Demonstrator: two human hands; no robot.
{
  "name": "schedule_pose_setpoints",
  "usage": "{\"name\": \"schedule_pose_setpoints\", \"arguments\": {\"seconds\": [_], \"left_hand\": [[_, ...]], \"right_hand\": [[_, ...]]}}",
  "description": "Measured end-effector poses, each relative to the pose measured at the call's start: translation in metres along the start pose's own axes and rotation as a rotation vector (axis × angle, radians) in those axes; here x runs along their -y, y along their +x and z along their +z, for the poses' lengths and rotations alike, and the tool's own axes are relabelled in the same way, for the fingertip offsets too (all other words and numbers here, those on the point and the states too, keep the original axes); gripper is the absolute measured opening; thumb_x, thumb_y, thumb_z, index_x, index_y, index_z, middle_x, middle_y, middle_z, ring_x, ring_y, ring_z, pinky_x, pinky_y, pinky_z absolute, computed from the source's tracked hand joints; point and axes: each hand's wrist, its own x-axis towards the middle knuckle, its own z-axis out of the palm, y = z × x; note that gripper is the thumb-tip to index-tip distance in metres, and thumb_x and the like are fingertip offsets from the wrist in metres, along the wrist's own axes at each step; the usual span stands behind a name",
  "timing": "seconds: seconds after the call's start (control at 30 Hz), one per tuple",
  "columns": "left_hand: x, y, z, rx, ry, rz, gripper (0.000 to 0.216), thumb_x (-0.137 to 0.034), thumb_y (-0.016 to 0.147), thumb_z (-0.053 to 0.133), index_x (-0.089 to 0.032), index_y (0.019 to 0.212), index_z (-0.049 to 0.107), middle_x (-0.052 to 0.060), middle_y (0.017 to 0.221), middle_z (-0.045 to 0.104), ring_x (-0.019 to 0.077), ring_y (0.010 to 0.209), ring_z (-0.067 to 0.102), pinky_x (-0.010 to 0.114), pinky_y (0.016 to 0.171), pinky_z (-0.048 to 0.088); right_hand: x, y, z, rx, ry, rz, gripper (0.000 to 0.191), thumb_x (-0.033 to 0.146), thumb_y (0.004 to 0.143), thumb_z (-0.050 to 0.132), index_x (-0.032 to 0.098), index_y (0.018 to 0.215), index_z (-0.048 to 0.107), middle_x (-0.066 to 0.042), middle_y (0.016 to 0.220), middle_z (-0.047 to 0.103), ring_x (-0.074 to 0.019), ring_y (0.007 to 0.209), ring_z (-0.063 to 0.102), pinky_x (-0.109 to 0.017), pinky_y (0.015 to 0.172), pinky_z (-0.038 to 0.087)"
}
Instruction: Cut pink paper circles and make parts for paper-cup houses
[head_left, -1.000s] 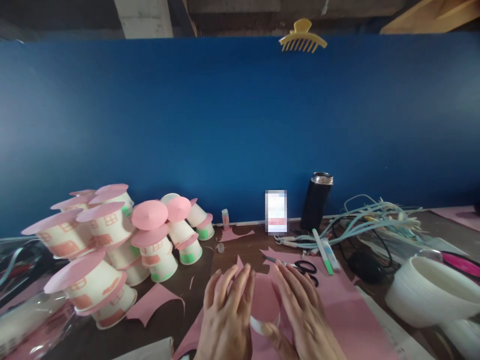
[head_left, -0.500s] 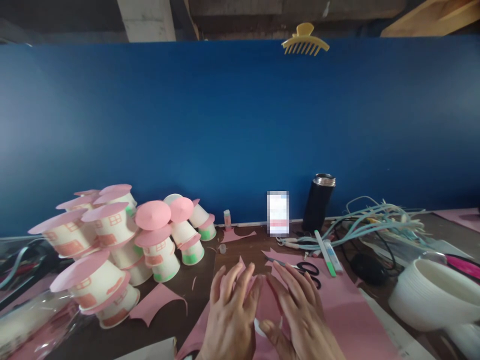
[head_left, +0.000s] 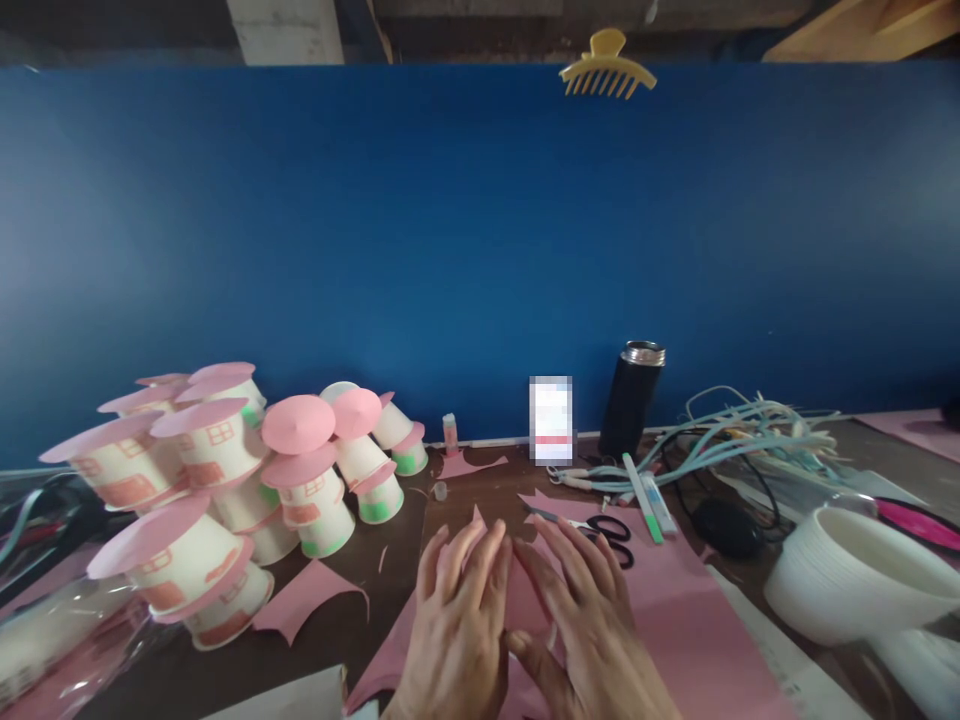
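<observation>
My left hand (head_left: 457, 620) and my right hand (head_left: 592, 625) are side by side at the bottom centre, fingers curved inward around a small pink paper piece (head_left: 527, 598). Their fingertips nearly meet above it. Only a narrow strip of the pink piece shows between the hands, and whatever is under it is hidden. The hands rest over a large pink paper sheet (head_left: 675, 620) on the brown table. Black-handled scissors (head_left: 611, 530) lie just beyond my right fingertips.
A pile of paper-cup houses with pink roofs (head_left: 217, 490) fills the left. A pink scrap (head_left: 300, 600), glue stick (head_left: 450, 435), black flask (head_left: 631, 400), markers (head_left: 645, 490), tangled cables (head_left: 735, 430) and stacked white cups (head_left: 847, 580) surround the hands. A blue board (head_left: 450, 250) stands behind.
My hands have closed in on the pink piece from both sides. The white cup rim seen under it earlier is now covered. The view shifted slightly.
</observation>
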Motion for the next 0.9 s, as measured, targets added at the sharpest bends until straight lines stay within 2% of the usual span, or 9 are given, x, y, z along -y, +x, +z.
{"name": "schedule_pose_setpoints", "arguments": {"seconds": [0.37, 0.57, 0.9], "left_hand": [[0.001, 0.001, -0.001, -0.011, 0.02, 0.026, 0.046, -0.016, 0.085, 0.046, -0.006, 0.129, 0.059, 0.01, 0.139, 0.057, 0.0289, 0.129, 0.042, 0.044, 0.115, 0.017], [0.001, -0.001, -0.001, -0.029, 0.026, 0.004, 0.043, -0.011, 0.087, 0.048, -0.009, 0.127, 0.06, 0.012, 0.137, 0.058, 0.0298, 0.13, 0.043, 0.047, 0.113, 0.022], [0.001, -0.004, 0.001, -0.007, -0.001, 0.007, 0.046, -0.015, 0.088, 0.049, -0.006, 0.133, 0.055, 0.012, 0.138, 0.058, 0.0293, 0.129, 0.042, 0.046, 0.114, 0.019]], "right_hand": [[0.003, 0.002, -0.001, -0.008, -0.012, -0.005, 0.058, 0.052, 0.086, 0.06, 0.013, 0.128, 0.055, -0.021, 0.138, 0.054, -0.0404, 0.128, 0.042, -0.056, 0.099, 0.034], [-0.002, -0.009, -0.001, -0.051, -0.029, -0.051, 0.074, 0.047, 0.088, 0.056, 0.001, 0.143, 0.037, -0.025, 0.142, 0.05, -0.0395, 0.136, 0.031, -0.056, 0.103, 0.027], [-0.003, -0.013, 0.002, -0.028, -0.057, -0.06, 0.095, 0.05, 0.084, 0.059, 0.0, 0.153, 0.016, -0.024, 0.143, 0.05, -0.0407, 0.133, 0.036, -0.056, 0.102, 0.03]]}}
